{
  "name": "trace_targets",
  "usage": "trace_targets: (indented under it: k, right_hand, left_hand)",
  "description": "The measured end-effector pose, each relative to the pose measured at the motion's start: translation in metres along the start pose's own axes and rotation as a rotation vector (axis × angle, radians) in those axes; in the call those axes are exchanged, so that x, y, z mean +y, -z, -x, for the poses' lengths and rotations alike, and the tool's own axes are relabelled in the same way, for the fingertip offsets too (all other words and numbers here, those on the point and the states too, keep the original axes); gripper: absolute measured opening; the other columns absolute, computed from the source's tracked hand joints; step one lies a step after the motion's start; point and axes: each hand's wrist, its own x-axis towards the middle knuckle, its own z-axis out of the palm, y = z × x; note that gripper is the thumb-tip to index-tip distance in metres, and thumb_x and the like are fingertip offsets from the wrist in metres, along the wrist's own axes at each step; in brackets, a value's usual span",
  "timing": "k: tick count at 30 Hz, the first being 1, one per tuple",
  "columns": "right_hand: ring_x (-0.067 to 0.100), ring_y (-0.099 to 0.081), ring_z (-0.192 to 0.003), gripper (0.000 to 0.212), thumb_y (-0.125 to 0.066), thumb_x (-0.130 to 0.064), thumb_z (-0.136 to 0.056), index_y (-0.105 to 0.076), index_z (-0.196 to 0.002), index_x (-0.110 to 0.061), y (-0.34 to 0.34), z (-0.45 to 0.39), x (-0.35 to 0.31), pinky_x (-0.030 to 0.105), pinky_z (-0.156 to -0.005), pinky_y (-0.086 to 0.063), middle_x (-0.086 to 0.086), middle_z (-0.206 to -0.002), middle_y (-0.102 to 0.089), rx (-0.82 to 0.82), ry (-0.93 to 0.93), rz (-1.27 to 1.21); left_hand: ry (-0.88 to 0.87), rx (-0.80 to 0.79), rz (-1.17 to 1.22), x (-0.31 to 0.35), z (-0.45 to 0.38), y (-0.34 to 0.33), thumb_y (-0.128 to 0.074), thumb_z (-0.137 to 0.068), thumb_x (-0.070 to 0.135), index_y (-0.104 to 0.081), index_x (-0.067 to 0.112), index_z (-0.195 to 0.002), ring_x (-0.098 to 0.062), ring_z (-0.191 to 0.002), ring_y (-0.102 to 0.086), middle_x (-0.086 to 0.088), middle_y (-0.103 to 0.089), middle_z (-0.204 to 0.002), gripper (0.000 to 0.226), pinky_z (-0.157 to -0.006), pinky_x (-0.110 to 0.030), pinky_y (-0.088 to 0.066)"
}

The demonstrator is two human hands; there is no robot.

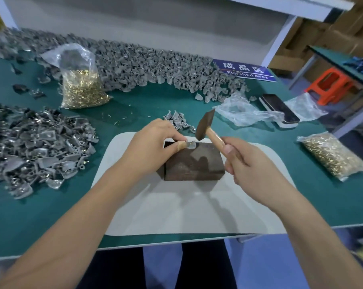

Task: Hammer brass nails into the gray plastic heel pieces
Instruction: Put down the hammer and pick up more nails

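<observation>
Mid-strike step: the left hand point(153, 142) pinches a heel piece point(190, 144) on the far edge of the block point(194, 163), while the right hand point(245, 163) grips the hammer point(205, 127), raised just right of it. Next comes a short, square blow clear of the fingertips.

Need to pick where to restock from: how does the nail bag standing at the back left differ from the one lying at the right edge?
The back-left nail bag stands upright with its top open and loose plastic above the nails; the right nail bag lies flat on its side. The back-left one sits beside the long heap of gray heel pieces; the right one lies alone near the table edge. Both are clear plastic bags holding brass nails.
</observation>
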Motion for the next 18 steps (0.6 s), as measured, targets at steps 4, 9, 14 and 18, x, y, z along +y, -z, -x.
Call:
trace_targets:
  k: [4,9,14,18]
  right_hand:
    - [0.018,-0.054,-0.067,0.028,-0.027,-0.042,-0.106,-0.054,-0.109,-0.036,0.001,0.004,-0.01,0.045,-0.067,-0.049,-0.004,-0.072,-0.059,0.064,0.051,0.181]
    - [0.009,-0.046,-0.052,0.024,-0.032,-0.044,-0.11,-0.054,-0.101,-0.039,0.002,0.006,-0.01,0.033,-0.055,-0.039,-0.011,-0.065,-0.056,0.169,0.053,-0.038]
    - [0.006,-0.044,-0.047,0.028,-0.033,-0.041,-0.111,-0.056,-0.097,-0.036,-0.012,0.008,-0.004,0.026,-0.055,-0.033,-0.014,-0.058,-0.053,0.102,0.031,-0.087]
    - [0.005,-0.045,-0.048,0.028,-0.033,-0.039,-0.111,-0.058,-0.098,-0.04,-0.018,0.011,0.0,0.026,-0.055,-0.033,-0.013,-0.06,-0.054,0.04,0.018,-0.052]
  left_hand:
    - [-0.017,0.004,-0.022,0.001,-0.001,-0.001,-0.077,-0.09,0.031,-0.08,0.023,-0.094,-0.016,-0.093,-0.056,0.009,-0.064,-0.089,0.009,-0.081,-0.046,-0.05]
    - [-0.021,0.003,-0.042,-0.001,0.0,-0.001,-0.075,-0.092,0.032,-0.079,0.024,-0.094,-0.014,-0.093,-0.054,0.008,-0.064,-0.089,0.009,-0.081,-0.044,-0.05]
    - [-0.021,0.006,-0.04,-0.001,0.001,-0.003,-0.076,-0.091,0.032,-0.08,0.024,-0.093,-0.015,-0.092,-0.054,0.008,-0.066,-0.089,0.01,-0.08,-0.046,-0.05]
    - [-0.016,0.0,-0.053,-0.001,0.001,-0.002,-0.076,-0.09,0.03,-0.08,0.023,-0.095,-0.015,-0.091,-0.053,0.006,-0.064,-0.088,0.009,-0.078,-0.047,-0.05]
